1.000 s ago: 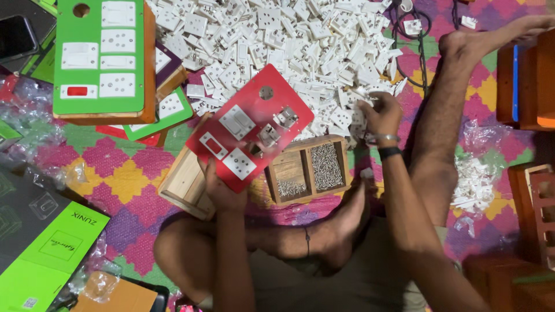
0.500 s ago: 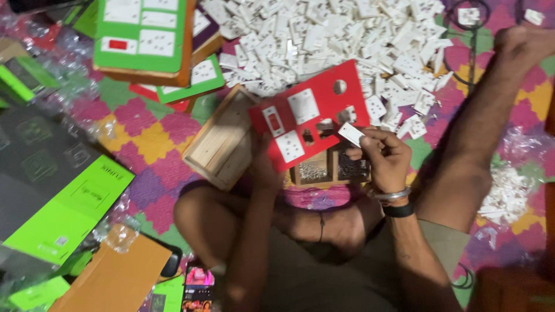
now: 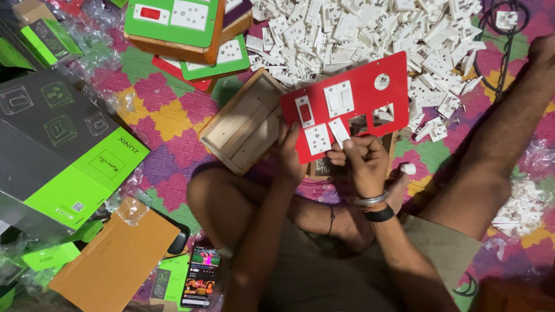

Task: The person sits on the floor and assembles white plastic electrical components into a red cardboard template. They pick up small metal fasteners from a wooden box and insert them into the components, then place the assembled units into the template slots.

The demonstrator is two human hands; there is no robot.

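Partly hidden, perhaps: white switch (image 3: 339, 130)

Red switch plate (image 3: 361, 86) in left hand (image 3: 291, 155), white switch (image 3: 339, 130) in right hand (image 3: 361, 159)

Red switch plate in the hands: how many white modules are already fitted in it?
3 fitted in the red switch plate: a red-rocker switch at its left, a double switch beside it, a round-pin socket below. A fourth white module is in the right hand.

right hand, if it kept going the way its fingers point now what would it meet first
Probably the red plate: the right hand already presses a small white switch part against it. Beyond lies the white parts pile; depth is unclear.
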